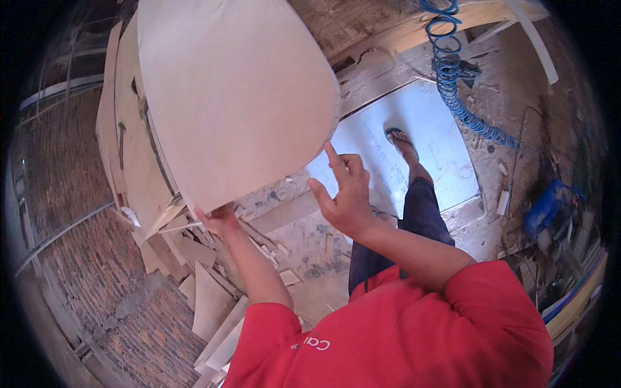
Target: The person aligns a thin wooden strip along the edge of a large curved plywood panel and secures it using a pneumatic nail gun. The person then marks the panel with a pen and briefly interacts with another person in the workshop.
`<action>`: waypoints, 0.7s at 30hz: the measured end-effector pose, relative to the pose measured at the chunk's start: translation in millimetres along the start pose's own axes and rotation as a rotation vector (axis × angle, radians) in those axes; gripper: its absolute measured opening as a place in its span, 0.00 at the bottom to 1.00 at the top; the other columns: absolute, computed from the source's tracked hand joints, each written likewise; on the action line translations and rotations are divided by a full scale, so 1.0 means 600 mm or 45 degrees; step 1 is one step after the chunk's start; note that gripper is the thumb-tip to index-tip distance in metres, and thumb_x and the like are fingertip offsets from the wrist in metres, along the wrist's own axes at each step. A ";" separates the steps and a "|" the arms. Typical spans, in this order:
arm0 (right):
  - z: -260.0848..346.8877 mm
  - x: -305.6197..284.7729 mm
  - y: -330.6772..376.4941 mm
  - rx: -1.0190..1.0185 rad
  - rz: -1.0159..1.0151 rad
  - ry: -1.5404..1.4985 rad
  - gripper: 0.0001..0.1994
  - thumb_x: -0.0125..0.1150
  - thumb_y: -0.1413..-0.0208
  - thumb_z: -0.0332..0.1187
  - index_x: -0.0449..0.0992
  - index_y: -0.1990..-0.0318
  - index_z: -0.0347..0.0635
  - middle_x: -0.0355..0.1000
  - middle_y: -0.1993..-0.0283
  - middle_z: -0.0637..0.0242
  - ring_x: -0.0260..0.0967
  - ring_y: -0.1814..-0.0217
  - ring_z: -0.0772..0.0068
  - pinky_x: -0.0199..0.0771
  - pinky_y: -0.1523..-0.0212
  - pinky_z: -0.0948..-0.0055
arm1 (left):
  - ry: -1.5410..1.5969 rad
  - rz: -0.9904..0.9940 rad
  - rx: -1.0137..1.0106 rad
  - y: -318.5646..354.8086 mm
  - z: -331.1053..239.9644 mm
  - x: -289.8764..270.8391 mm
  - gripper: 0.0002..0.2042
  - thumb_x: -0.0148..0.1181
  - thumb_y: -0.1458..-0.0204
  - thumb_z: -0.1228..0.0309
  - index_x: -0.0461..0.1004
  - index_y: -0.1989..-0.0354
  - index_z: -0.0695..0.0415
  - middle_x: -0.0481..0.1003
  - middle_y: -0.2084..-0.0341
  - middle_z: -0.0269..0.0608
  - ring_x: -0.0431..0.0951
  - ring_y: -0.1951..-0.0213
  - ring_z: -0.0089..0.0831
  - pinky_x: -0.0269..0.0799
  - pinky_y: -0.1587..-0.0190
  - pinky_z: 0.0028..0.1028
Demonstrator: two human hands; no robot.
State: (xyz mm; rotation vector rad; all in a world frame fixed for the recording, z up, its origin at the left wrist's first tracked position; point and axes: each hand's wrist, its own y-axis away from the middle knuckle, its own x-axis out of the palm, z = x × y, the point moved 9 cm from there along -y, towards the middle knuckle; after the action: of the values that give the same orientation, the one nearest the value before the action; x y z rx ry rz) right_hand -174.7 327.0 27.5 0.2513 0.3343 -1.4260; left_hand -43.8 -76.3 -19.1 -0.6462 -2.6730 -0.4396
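A large pale wooden panel (239, 97) with a rounded right-hand corner fills the upper middle of the view. My left hand (221, 222) grips its near left corner, with part of the fingers hidden beneath the sheet. At the rounded corner, my right hand (347, 194) is open, thumb and fingers apart. Its raised index fingertip is at the panel's edge; whether it presses on it I cannot tell.
Wood sheets (126, 123) lean against the brick wall (65, 149) on the left. Offcuts (210, 294) litter the floor below. Right of the panel are a white board (446, 139) under my foot, a coiled blue hose (453, 87) and a blue object (546, 207).
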 end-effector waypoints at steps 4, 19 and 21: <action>0.026 -0.041 -0.020 -0.476 -0.165 0.359 0.32 0.74 0.53 0.45 0.75 0.38 0.55 0.65 0.51 0.65 0.62 0.48 0.60 0.56 0.48 0.55 | 0.136 -0.285 0.011 -0.036 0.007 -0.104 0.32 0.60 0.43 0.50 0.67 0.34 0.55 0.70 0.36 0.47 0.70 0.36 0.45 0.66 0.33 0.47; 0.115 0.012 -0.077 -0.987 0.110 0.680 0.17 0.78 0.59 0.50 0.84 0.59 0.64 0.67 0.47 0.74 0.58 0.31 0.65 0.39 0.28 0.41 | 0.165 -0.337 0.125 -0.032 0.010 -0.102 0.20 0.68 0.45 0.56 0.72 0.47 0.46 0.77 0.50 0.44 0.79 0.51 0.42 0.79 0.53 0.44; 0.119 0.008 -0.076 -0.973 0.109 0.694 0.16 0.77 0.57 0.49 0.84 0.59 0.63 0.67 0.47 0.74 0.59 0.31 0.65 0.39 0.28 0.42 | 0.186 -0.315 0.128 -0.034 0.010 -0.100 0.19 0.68 0.45 0.58 0.71 0.47 0.45 0.76 0.50 0.42 0.79 0.52 0.42 0.80 0.56 0.44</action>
State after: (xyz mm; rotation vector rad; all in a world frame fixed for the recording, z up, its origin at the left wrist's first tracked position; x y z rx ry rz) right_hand -213.7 290.4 93.4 0.0171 1.2622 -1.0354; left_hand -5.3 -113.9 -53.1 -0.2442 -2.6233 -0.3969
